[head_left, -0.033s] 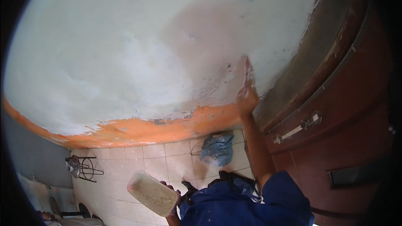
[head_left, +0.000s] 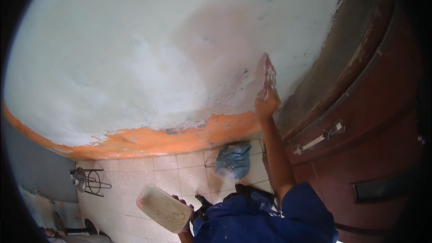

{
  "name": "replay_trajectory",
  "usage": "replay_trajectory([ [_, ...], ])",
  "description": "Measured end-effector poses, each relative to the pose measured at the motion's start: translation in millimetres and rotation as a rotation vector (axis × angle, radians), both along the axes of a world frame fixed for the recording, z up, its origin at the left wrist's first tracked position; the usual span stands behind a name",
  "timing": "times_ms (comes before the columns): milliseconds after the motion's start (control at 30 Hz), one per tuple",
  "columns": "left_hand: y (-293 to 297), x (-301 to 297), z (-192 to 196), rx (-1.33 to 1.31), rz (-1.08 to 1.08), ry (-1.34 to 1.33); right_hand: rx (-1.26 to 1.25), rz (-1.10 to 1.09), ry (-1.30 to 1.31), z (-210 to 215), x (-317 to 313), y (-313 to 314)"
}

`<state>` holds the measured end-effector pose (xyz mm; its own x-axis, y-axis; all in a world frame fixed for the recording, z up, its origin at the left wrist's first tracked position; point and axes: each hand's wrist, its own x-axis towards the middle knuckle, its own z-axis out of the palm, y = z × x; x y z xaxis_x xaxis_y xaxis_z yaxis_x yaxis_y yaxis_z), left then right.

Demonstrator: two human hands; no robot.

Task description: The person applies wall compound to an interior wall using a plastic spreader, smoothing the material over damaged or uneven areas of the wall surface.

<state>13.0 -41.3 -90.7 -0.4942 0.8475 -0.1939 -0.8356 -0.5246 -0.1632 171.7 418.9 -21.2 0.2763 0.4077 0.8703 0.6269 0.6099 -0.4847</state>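
Out at the wall, my right hand point(head_left: 267, 103) is closed round the handle of a plastering trowel point(head_left: 268, 74). Seen nearly edge-on, its long narrow blade is smeared with white and reddish paste and lies at or very near the wall point(head_left: 153, 69). Low in front of my body, my left hand point(head_left: 186, 209) grips the near end of a shallow rectangular tray point(head_left: 144, 204). A layer of pale paste point(head_left: 168, 209) lies inside it. My left fingers are partly hidden behind the tray's rim.
White filler covers most of the wall above a bare orange strip point(head_left: 148, 140). A brown-red door point(head_left: 360, 162) with a metal handle point(head_left: 319, 138) stands to my right. Below are a blue plastic bag point(head_left: 234, 162), a black-legged stool point(head_left: 94, 181) and floor tiles point(head_left: 166, 166).
My right hand and the trowel have moved slightly up and to the right along the wall. The left hand and tray look unmoved.
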Motion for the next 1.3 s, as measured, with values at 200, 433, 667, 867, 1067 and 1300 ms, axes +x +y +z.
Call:
replay_trajectory([
  [200,9,-9,3,-0.024,-0.078,-0.018,-0.214,0.145,-0.327,-40,-31,-21],
  [433,26,-9,27,0.004,-0.131,0.153,-0.350,0.280,-0.333,-68,-18,-60],
  [667,16,-14,6,0.004,-0.147,0.078,-0.048,0.064,-0.243,27,-19,-21],
  [867,2,-15,-11,0.073,-0.092,0.137,-0.098,0.056,-0.414,-44,-66,-19],
  [1067,10,-17,1,0.017,-0.113,0.153,-0.353,0.405,-0.541,-94,-58,-63],
  [1300,14,-13,6,0.052,-0.099,0.032,-0.095,0.091,-0.103,-36,-8,-32],
])
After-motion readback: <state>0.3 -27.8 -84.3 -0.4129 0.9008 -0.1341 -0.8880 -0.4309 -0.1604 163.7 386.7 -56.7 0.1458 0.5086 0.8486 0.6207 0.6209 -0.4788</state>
